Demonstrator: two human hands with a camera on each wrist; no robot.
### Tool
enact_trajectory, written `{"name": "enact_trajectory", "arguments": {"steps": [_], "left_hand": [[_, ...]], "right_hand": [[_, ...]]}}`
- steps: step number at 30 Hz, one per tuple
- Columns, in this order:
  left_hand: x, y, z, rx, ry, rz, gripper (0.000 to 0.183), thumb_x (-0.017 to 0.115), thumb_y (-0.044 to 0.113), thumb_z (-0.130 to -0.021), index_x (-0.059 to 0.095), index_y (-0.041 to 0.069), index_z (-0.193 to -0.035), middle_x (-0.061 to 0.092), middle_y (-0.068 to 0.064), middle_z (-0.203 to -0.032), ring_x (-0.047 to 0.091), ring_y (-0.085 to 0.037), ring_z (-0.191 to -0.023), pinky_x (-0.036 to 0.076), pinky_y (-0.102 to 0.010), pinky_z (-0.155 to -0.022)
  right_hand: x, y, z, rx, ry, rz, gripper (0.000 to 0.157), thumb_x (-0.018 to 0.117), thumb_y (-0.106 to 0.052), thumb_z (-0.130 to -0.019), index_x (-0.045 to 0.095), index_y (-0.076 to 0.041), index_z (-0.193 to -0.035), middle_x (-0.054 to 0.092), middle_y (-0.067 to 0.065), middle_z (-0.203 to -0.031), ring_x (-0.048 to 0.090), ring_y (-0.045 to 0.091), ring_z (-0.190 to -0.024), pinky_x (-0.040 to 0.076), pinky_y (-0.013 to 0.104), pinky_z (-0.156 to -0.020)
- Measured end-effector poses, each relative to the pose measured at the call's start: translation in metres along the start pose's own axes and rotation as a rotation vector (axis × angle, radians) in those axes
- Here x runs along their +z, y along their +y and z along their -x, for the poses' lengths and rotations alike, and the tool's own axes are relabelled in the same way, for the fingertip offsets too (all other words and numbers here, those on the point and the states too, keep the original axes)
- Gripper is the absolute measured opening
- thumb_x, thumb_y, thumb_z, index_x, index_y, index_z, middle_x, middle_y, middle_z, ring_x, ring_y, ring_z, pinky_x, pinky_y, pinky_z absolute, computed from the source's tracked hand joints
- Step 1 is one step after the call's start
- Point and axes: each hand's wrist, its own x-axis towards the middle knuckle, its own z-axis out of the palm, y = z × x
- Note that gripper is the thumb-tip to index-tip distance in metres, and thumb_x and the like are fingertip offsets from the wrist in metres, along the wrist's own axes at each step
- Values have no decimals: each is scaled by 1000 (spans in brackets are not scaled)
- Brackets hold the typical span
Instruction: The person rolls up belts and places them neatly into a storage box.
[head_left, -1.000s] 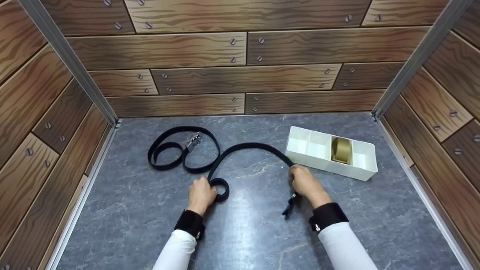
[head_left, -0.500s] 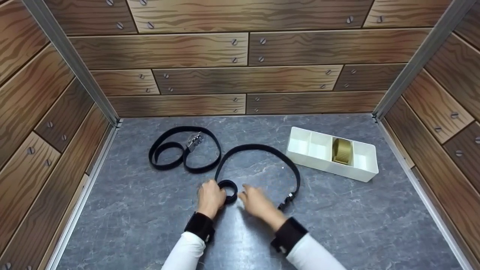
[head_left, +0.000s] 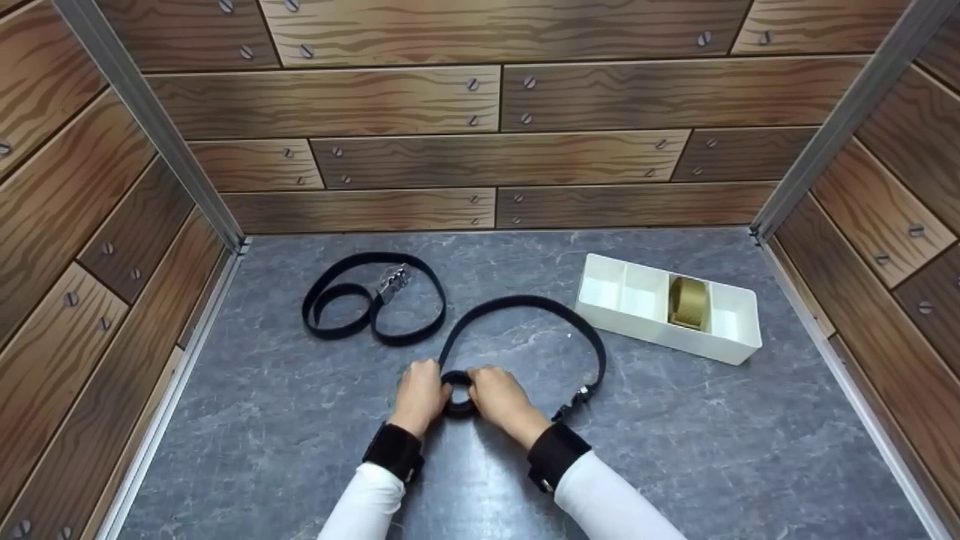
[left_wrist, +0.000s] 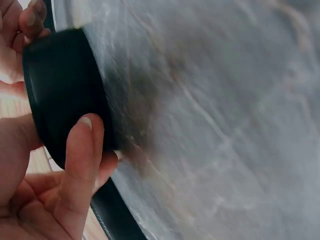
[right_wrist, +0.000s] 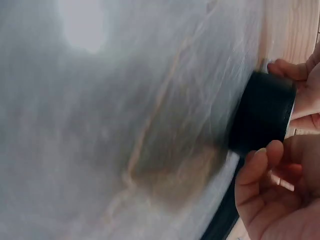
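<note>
Strap coil (head_left: 459,410) between both grips (head_left: 419,395) (head_left: 504,399)

A belt (head_left: 517,301) has its coil (head_left: 459,412) between the left hand (head_left: 418,394) and the right hand (head_left: 504,396); the rest arcs beyond both — its other end (head_left: 583,394) just right of the right hand. Beyond the left hand, leftward, lies a second belt (head_left: 374,311); beyond the right hand, rightward — a tray (head_left: 667,337), a strap roll (head_left: 688,301) in its third compartment from the left.
</note>
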Motion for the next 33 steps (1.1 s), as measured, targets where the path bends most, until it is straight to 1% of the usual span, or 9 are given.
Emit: {"name": "enact_trajectory", "arguments": {"steps": [5,8,12,17,19,23,26,29,33], "left_hand": [[2,0,-1,23,-89,-10,20,78,11,-71,61,1,-75,66,-18,-75,65,-35,-66,51,-44,-58],[5,4,1,19,-104,20,17,74,5,-70,59,1,-75,65,-18,-74,65,-34,-65,52,-44,-57],[10,10,2,-3,-94,52,14,70,-1,-67,59,-1,-76,65,-20,-75,66,-35,-68,53,-43,-60],[13,16,2,-73,-65,82,13,69,-3,-67,61,-3,-77,66,-23,-77,67,-37,-71,54,-44,-62],[13,17,2,-77,-62,85,13,68,-3,-67,61,-4,-78,66,-23,-78,67,-37,-72,54,-44,-62],[9,17,1,-41,-121,67,6,66,-1,-72,64,-5,-77,67,-23,-78,68,-35,-71,55,-42,-61],[4,16,-1,21,-158,53,6,66,1,-77,65,-3,-73,67,-22,-75,68,-32,-66,55,-39,-60],[2,13,-2,83,-140,36,11,68,3,-79,64,-2,-70,67,-20,-71,67,-30,-62,54,-37,-58],[2,14,-3,75,-113,24,9,67,0,-79,64,-2,-70,66,-19,-68,66,-29,-56,52,-33,-51]], "right_hand": [[-2,5,-1,-155,-30,85,13,61,1,-85,67,-8,-91,53,4,-75,57,23,-63,47,34,-54],[-4,7,0,-164,-53,83,15,58,-2,-91,68,-9,-98,54,4,-81,58,22,-67,48,33,-57],[-9,6,4,-16,-63,-24,12,61,-11,-94,70,-5,-98,64,9,-84,65,26,-76,53,37,-65],[-9,1,15,191,-61,-188,23,69,-24,-90,67,-2,-86,68,16,-79,67,31,-73,54,43,-65],[-6,-1,18,226,-51,-209,23,68,-23,-90,65,-1,-86,67,16,-77,66,30,-69,53,42,-61],[-1,-2,20,257,-12,-191,13,63,-16,-89,65,-3,-90,67,17,-79,64,29,-66,51,41,-56],[0,1,18,242,-18,-145,20,62,-14,-88,67,-2,-102,69,19,-88,65,32,-70,51,43,-60],[-1,5,16,170,-40,-102,32,60,-12,-87,66,0,-116,69,20,-97,66,35,-79,53,46,-68],[-3,9,13,65,-32,-55,30,58,-9,-89,67,-2,-118,69,18,-94,66,36,-84,53,46,-71]]}}
